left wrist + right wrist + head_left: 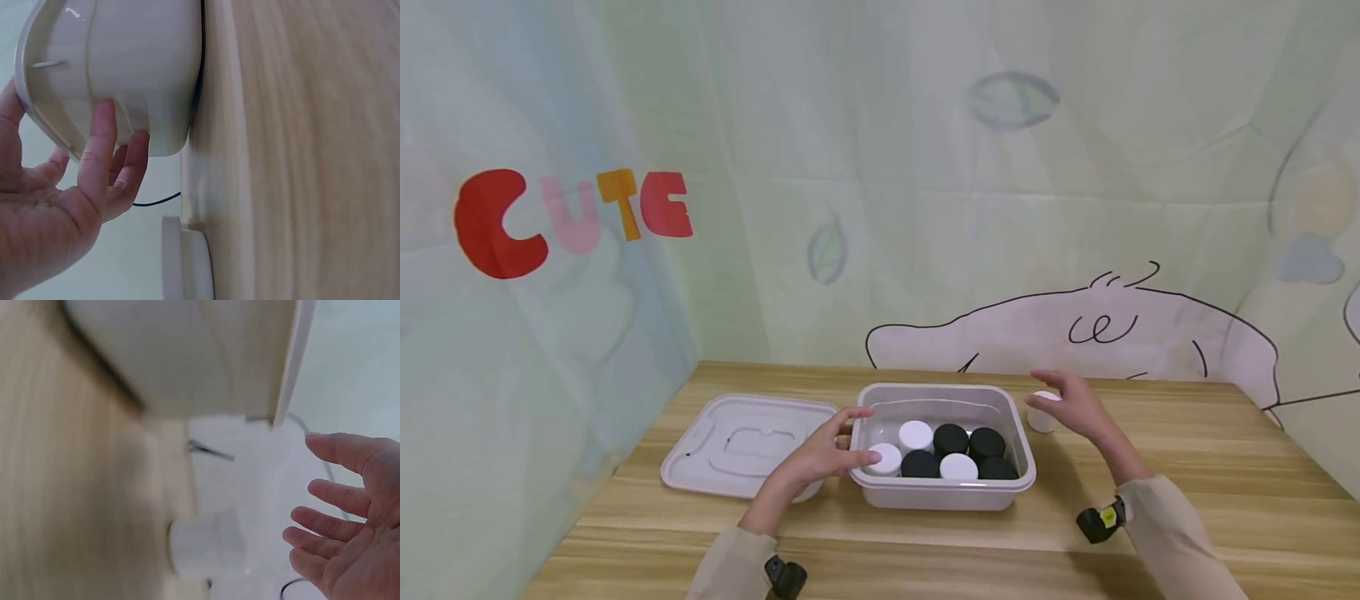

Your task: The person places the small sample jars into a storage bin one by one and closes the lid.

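Note:
A clear plastic container point(942, 492) stands mid-table and holds several small round jars, some with black lids point(951, 437), some with white lids point(915, 433). My left hand point(838, 442) rests against the container's left end, with straight fingers point(100, 150) touching the wall point(125, 69) under its rim. My right hand point(1063, 404) hovers open, fingers spread, just right of the container. It is over a lone white jar point(1041, 419) on the table without touching it. In the right wrist view the jar point(209, 544) stands apart from my right hand's fingers point(331, 497).
The container's flat lid point(741, 442) lies on the wooden table point(1210, 467) to the left of the container; its edge point(184, 262) shows below my left hand. Printed fabric walls close in behind and on both sides.

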Motion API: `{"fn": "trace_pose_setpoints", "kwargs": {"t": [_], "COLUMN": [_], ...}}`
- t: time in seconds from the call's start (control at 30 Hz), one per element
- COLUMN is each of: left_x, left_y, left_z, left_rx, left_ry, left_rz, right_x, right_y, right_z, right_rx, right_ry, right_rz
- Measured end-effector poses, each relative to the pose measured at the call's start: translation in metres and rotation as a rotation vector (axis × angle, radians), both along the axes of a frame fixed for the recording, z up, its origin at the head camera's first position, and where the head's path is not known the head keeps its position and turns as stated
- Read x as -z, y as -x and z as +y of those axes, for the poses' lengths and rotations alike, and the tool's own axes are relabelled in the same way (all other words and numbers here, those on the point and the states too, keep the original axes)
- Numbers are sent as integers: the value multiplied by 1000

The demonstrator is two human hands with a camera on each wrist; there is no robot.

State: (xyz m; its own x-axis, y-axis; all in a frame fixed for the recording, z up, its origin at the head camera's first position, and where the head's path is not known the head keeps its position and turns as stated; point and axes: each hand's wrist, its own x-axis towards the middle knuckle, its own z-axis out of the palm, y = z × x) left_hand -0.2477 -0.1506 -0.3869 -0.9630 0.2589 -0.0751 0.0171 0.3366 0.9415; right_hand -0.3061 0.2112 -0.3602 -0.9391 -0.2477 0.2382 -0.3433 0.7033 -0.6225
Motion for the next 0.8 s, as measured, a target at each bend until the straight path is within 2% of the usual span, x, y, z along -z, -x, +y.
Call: {"fn": "trace_pose_setpoints", "kwargs": {"t": [0.13, 0.3, 0.4, 0.8], "left_x": [-1, 0, 1, -3], "left_y": [-1, 0, 0, -3], "left_z": [0, 1, 1, 1], "left_rx": [0, -2, -5, -16], "left_ry": [-1, -3, -1, 10], "left_rz": [0, -3, -6, -5], "right_x": [9, 19, 24, 33], "right_y": [3, 5, 7, 12], "right_z": [10, 17, 18, 20], "right_rx": [10, 51, 70, 109], "right_ry": [-33, -48, -42, -3], "right_rz": [26, -41, -70, -78]}}
